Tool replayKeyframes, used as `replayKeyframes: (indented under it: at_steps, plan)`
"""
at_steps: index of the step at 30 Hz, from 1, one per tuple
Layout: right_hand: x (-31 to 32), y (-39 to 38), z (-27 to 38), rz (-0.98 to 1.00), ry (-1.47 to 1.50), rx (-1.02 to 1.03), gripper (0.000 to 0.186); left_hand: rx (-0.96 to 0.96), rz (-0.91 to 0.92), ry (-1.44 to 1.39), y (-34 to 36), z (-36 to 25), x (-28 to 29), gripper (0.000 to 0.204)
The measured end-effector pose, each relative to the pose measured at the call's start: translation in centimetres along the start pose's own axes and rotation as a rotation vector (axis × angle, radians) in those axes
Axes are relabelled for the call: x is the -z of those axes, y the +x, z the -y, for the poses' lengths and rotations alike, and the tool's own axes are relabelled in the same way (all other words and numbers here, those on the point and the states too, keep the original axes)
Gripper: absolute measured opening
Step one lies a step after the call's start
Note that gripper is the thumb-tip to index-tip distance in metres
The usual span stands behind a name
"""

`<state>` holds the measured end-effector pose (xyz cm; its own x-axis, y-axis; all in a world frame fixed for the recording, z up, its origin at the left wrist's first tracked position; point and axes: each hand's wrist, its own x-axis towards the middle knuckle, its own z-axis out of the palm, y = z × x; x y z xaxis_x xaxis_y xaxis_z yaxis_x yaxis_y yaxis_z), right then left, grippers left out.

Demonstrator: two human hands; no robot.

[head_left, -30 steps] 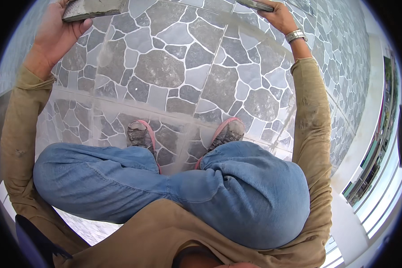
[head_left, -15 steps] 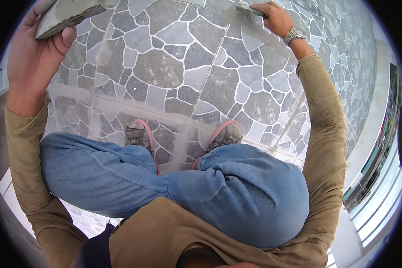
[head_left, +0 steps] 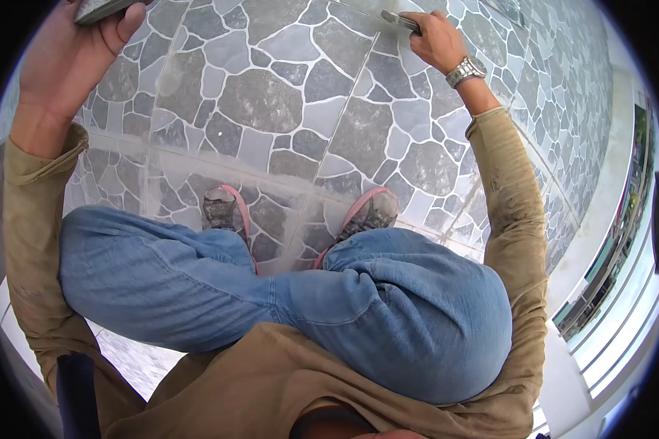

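At the upper left, my left hand [head_left: 64, 72] is closed on a flat grey slab [head_left: 101, 9], its thumb along the side. Most of the slab lies beyond the top edge of the picture. My right hand [head_left: 439, 42], with a metal watch on the wrist, grips a small flat grey tool [head_left: 400, 20] at the upper right. The tool's exact kind cannot be made out. It is held low over the stone-patterned tile floor [head_left: 263, 102], close to a joint between tiles; whether it touches the floor is unclear.
My two dusty shoes, one of them the left shoe [head_left: 225, 208], stand on the tiles below bent knees in blue jeans [head_left: 161, 271]. Pale dusty bands follow some tile joints. A low white ledge [head_left: 589, 256] and railing bars [head_left: 622, 311] run along the right side.
The slab has gone farther out past the top edge; its grey paste, seen before, is now mostly out of sight. My right hand and tool have shifted slightly left.
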<state>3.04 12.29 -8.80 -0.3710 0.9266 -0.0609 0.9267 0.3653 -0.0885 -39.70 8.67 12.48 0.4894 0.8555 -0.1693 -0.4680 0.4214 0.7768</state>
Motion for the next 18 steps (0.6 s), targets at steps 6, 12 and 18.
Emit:
replayKeyframes:
  at_steps: [6,12,18]
  plan:
    - [-2.8,1.1,0.3,-0.305,0.217,0.173,0.024,0.090,-0.070,0.002,0.8,-1.1,0.2,0.051]
    - [-2.2,-4.2,6.5,-0.101,0.215,0.089,0.030,0.007,0.069,0.218,-2.7,-3.9,10.0,0.039]
    - [1.2,-6.0,-9.5,0.063,-0.049,-0.684,0.037,0.328,-0.721,-0.189,4.4,-4.5,6.7,0.044]
